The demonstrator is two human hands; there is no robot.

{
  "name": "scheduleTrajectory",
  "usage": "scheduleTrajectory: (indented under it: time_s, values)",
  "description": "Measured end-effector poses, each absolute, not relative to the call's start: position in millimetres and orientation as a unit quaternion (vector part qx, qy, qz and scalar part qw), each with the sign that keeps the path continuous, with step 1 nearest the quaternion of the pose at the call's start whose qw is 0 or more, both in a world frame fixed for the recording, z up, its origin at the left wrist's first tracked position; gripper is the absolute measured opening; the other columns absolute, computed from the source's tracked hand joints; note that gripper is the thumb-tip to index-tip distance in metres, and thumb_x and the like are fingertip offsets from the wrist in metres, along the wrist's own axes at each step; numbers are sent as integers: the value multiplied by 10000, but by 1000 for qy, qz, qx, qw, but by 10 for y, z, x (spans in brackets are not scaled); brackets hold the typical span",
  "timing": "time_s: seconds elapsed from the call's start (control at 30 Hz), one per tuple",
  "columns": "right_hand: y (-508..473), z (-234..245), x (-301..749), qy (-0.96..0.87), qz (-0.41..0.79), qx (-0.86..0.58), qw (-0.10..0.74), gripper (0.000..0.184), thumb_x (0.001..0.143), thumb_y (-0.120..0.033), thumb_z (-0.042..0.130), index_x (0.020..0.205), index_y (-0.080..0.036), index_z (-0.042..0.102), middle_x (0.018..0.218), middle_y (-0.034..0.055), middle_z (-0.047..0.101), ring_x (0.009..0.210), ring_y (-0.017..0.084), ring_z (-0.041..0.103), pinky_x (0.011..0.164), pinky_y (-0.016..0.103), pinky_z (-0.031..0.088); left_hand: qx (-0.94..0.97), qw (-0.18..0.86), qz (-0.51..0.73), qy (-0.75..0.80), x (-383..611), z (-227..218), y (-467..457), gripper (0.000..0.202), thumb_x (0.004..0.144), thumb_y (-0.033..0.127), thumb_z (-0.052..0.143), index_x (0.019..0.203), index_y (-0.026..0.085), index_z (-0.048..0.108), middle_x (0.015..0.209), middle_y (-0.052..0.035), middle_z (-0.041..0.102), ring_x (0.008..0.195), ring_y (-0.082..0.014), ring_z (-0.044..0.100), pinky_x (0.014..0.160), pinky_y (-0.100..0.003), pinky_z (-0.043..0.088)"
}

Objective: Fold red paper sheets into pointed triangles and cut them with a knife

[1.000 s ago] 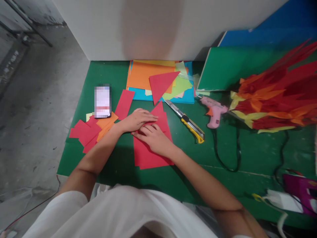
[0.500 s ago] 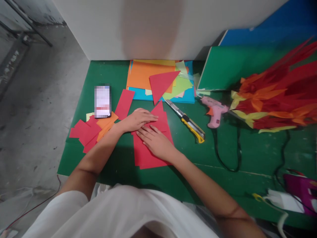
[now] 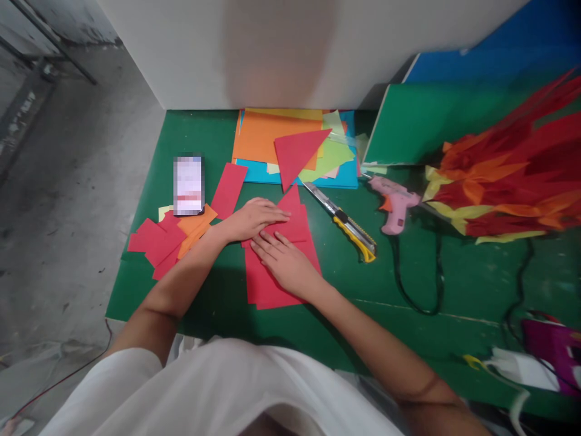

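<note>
Red paper sheets [image 3: 290, 284] lie in front of me, with a smaller folded red paper [image 3: 296, 217] on top of them. My left hand [image 3: 256, 218] rests flat on the folded paper, fingers stretched to the right. Just below it, my right hand [image 3: 288, 260] lies with its fingers spread across the lower edge of the fold. A utility knife [image 3: 347, 224] with a yellow handle, its blade pointing up and left, is to the right of the sheets. Above them a red paper triangle [image 3: 297, 154] sits on a stack of coloured paper [image 3: 267, 136].
On the left are a phone [image 3: 189, 184], a red paper strip [image 3: 230, 191] and red and orange paper pieces [image 3: 163, 242]. A pink glue gun [image 3: 394, 203] with a black cord lies right, beside a red-orange paper flame shape [image 3: 508, 181]. A white panel [image 3: 281, 54] stands behind the green table [image 3: 213, 315].
My right hand has shifted very slightly down and right along the fold. My left hand and the papers look the same.
</note>
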State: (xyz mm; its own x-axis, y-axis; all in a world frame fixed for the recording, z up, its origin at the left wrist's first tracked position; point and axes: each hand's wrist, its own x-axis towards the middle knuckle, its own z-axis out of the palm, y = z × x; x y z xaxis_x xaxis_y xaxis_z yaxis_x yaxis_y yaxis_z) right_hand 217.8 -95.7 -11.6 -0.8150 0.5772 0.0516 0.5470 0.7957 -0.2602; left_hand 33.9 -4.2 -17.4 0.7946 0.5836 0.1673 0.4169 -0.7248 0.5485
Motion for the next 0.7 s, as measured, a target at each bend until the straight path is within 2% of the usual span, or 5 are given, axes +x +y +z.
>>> scheduleTrajectory:
  time_s: [0.17,0.43,0.57,0.7]
  values:
    - [-977,-96,2172,-945,109,-300,66,507,908,-90,366,1411,-53,418,1434,154,474,1364,268,369,1100,467,324,911,252,168,279,352,-155,-47,406,979,163,324,1260,257,602,1311,-33,611,1167,-168,560,1082,-385,324]
    - [-978,-90,2165,-944,110,-300,82,489,907,-97,379,1388,-107,461,1425,119,494,1300,270,398,1079,476,320,909,261,160,284,359,-118,-56,352,987,315,406,1280,256,593,1306,-42,614,1176,-198,547,1091,-404,308]
    - [-979,-43,2160,-941,117,-302,103,447,915,-98,392,1347,-109,505,1285,130,586,1192,259,436,1041,446,332,906,267,163,284,361,-118,-64,341,982,322,421,1263,266,605,1302,-32,618,1171,-198,547,1093,-408,302]
    - [-965,26,2134,-941,126,-301,87,420,927,-123,406,1331,-133,522,1140,121,623,1038,253,460,933,415,357,904,272,158,289,359,-103,-65,335,979,328,421,1235,260,626,1298,-40,620,1173,-206,546,1092,-418,302]
